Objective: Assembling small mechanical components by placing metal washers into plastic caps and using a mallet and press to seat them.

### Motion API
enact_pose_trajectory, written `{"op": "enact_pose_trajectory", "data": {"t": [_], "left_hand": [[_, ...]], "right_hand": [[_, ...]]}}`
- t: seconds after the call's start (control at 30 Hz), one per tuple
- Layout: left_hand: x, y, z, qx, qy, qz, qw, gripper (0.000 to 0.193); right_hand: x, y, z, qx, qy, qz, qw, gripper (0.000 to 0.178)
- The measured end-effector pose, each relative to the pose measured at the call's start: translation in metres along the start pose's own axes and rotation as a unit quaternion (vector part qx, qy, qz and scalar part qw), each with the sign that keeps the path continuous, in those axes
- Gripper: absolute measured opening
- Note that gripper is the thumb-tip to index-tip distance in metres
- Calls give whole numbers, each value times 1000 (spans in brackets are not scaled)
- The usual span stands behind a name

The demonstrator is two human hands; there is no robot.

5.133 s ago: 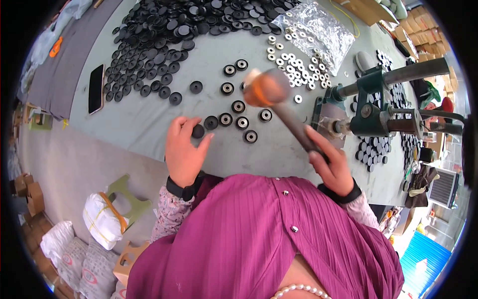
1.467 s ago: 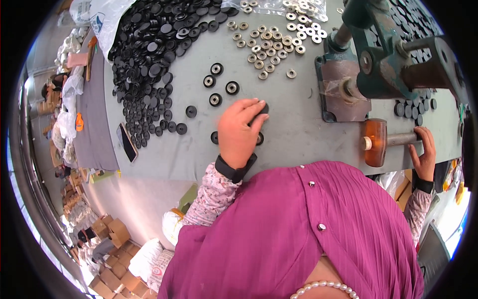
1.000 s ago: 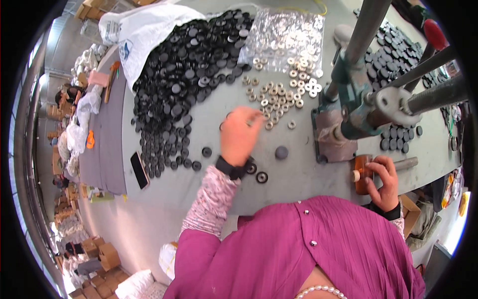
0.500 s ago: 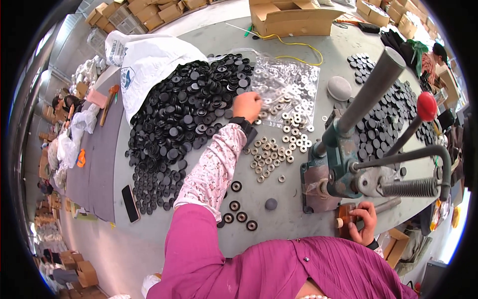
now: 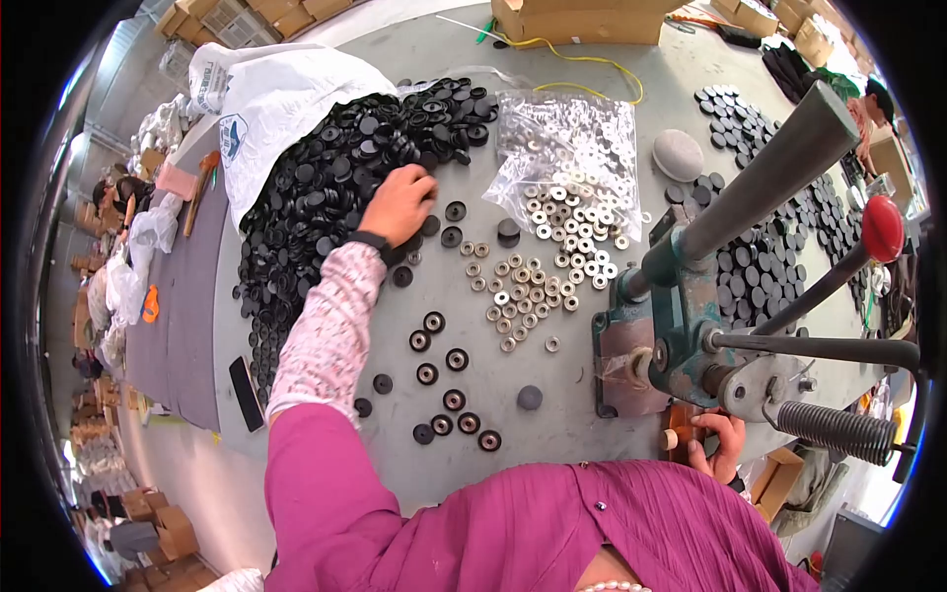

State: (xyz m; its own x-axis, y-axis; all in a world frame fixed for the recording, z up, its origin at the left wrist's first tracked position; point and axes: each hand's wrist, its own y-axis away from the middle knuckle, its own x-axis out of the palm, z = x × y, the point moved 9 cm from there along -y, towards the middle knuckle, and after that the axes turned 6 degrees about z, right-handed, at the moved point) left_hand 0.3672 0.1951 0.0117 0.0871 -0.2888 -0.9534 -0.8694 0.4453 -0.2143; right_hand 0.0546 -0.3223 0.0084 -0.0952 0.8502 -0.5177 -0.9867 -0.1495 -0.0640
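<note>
My left hand (image 5: 400, 204) is at the right edge of a big heap of black round caps (image 5: 330, 163), fingers curled down and closed; what they hold, if anything, is hidden. Several loose caps lie by its fingertips. In front of me, several black caps with metal rings seated in them (image 5: 456, 359) are spread out. Right of these lie loose metal rings (image 5: 533, 292), some spilling from a clear plastic bag (image 5: 567, 123). My right hand (image 5: 723, 446) is closed around the edge of a brown block (image 5: 681, 430) at the foot of a green hand press (image 5: 681, 296), partly hidden by the press.
The press has a thick grey bar (image 5: 769, 183) and a red-knobbed lever (image 5: 881, 229). A white sack (image 5: 296, 89) lies behind the heap, a phone (image 5: 247, 393) at the left edge. Beyond are a grey stone (image 5: 678, 156), more black discs (image 5: 755, 281) and a cardboard box (image 5: 582, 22).
My left hand has moved left from the ring bag to the cap heap. More caps, several with rings in them, now lie in the middle. My right hand stays by the brown block.
</note>
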Motion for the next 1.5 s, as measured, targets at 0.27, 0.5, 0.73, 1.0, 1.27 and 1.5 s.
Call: {"op": "enact_pose_trajectory", "data": {"t": [0.27, 0.5, 0.73, 1.0, 1.27, 1.5], "left_hand": [[-48, 91, 29, -159, -80, 73, 981, 8], [22, -5, -103, -91, 69, 20, 993, 44], [22, -14, -44, -168, 5, 99, 981, 35], [15, 14, -48, -94, 83, 36, 991, 34], [-27, 136, -28, -141, 130, 130, 973, 15], [-16, 110, -73, -132, 99, -17, 986, 34]], "right_hand": [[-4, -3, 1, -17, 15, -29, 999, 31], [-4, -12, 7, -69, 50, 20, 996, 34], [-3, -11, 16, -88, 35, 10, 995, 32], [-3, -11, 15, -97, 41, -15, 994, 32], [-5, -13, 15, -116, 76, -3, 990, 30], [-9, -23, 46, -96, 72, 15, 993, 29]]}}
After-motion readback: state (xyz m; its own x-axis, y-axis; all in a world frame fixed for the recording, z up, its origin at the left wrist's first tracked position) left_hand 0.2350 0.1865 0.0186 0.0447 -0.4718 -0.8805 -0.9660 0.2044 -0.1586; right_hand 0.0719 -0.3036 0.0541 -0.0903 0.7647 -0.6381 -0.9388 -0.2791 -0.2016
